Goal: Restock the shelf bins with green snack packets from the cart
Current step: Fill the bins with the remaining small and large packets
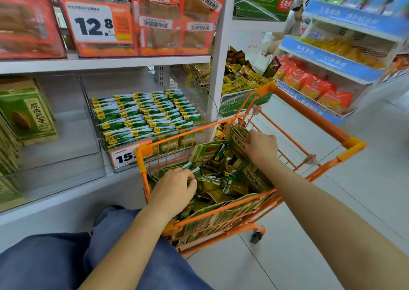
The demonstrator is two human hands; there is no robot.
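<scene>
An orange wire cart (309,114) stands before the shelf, filled with green snack packets (221,185). My left hand (174,187) is down in the cart's near left side, fingers curled on small green packets. My right hand (261,145) grips a bunch of larger green-and-tan packets (236,139) at the cart's far side, holding them upright. On the lower shelf a clear bin (141,114) holds several rows of small green packets. To its left another clear bin (57,139) holds tall green-tan packets (28,112) along its left side.
Red packets fill the upper shelf behind a 12.8 price tag (95,23). A white shelf post (219,57) stands beside the cart. Blue-edged racks (332,61) with orange and yellow bags line the right. My knees in blue trousers (66,256) are at bottom left.
</scene>
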